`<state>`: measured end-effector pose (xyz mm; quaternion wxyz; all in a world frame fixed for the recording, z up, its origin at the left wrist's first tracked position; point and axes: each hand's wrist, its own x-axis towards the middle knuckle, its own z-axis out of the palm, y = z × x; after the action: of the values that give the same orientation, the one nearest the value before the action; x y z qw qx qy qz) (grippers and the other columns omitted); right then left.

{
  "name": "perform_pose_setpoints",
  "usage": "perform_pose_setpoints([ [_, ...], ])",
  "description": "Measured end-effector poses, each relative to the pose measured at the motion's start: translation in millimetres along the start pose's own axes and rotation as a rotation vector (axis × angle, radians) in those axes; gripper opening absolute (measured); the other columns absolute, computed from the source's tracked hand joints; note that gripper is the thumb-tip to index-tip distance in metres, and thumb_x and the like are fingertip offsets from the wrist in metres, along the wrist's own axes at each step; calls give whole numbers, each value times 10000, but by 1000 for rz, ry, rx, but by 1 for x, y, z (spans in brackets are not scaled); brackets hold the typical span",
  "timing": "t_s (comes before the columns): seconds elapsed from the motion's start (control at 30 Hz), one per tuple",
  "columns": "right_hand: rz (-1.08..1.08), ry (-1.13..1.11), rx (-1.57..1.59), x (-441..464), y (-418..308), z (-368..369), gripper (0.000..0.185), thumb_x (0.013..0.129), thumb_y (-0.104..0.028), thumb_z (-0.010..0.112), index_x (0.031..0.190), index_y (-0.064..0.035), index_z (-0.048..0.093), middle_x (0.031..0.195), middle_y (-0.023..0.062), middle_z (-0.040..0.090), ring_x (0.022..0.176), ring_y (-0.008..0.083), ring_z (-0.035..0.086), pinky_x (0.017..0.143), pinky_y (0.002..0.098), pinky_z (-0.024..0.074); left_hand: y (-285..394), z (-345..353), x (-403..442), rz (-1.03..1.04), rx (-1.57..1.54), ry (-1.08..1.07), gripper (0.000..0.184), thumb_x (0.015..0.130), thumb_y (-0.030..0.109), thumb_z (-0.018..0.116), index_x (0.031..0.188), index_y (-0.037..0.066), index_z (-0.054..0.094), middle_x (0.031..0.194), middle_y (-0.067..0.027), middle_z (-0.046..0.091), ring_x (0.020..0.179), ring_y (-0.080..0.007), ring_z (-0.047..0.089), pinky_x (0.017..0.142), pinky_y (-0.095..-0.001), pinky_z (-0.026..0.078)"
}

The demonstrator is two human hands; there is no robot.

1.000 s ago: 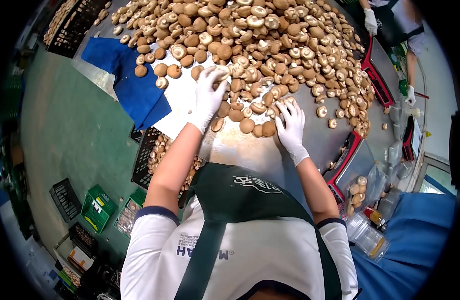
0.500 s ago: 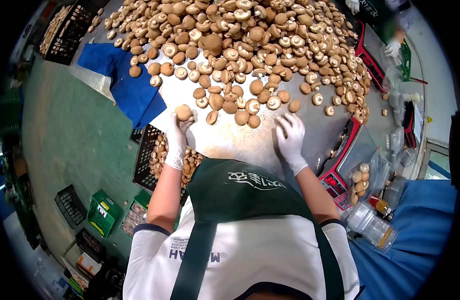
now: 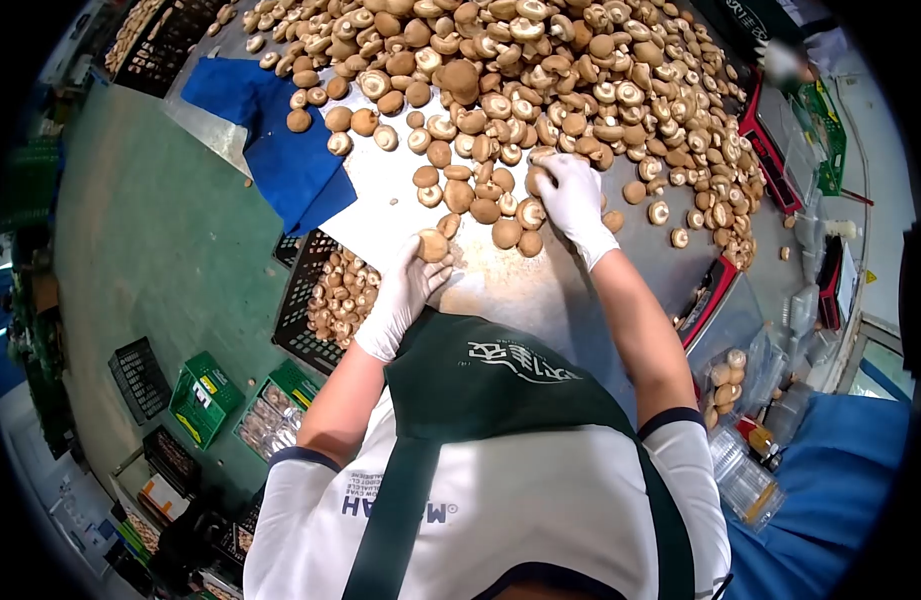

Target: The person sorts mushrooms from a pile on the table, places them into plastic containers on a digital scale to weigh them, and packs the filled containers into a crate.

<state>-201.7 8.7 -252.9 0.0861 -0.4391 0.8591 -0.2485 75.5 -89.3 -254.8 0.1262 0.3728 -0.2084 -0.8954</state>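
A large heap of brown-capped shiitake mushrooms (image 3: pixel 620 75) covers the far side of the metal table (image 3: pixel 490 285), with looser ones scattered towards me. My left hand (image 3: pixel 412 290), in a white glove, holds one shiitake mushroom (image 3: pixel 433 246) between thumb and fingers, above the near edge of the table. At the near fringe of the heap is my right hand (image 3: pixel 574 200), also gloved. Its fingers are bent round a mushroom (image 3: pixel 533 180), which they partly hide.
Below the table's left edge stands a black crate (image 3: pixel 292 312) of mushrooms. A blue cloth (image 3: pixel 270 130) hangs over the left corner. Red scales (image 3: pixel 708 300) and clear plastic tubs (image 3: pixel 745 475) are on the right. Green crates (image 3: pixel 202 400) sit on the floor. Another person (image 3: pixel 780 60) is at far right.
My right hand has gone from open above the bare metal forward to the scattered mushrooms and closed on one. My left hand, still holding its mushroom, has come closer to me and rightward.
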Motion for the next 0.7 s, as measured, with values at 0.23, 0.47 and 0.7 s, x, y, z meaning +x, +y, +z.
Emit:
perform_pose_setpoints([
  [0.23,-77,28,-56,-9,-8,-1,344,810,-283,698,1109,-112,682,945,95,666,1011,302,548,1010,430,336,-16,1,-11,-216,-55,-91,465,1030,409,392,1292,35,478,1180,-119,635,1042,-210,635,920,-339,500],
  [0.47,-343,-360,258,-68,-105,-23,359,824,-307,680,1118,-101,666,1008,91,627,1023,296,559,934,407,423,-10,12,-19,-327,-322,-188,598,1015,520,367,1437,96,343,1280,-149,554,1152,-307,580,1058,-499,423],
  [0.7,-367,-108,-160,-8,-99,41,381,792,-276,690,1138,-127,633,1028,74,598,1019,270,539,893,430,401,-11,-5,-28,-320,-304,-171,371,983,267,486,1300,77,515,1187,-134,624,1038,-286,638,751,-372,565],
])
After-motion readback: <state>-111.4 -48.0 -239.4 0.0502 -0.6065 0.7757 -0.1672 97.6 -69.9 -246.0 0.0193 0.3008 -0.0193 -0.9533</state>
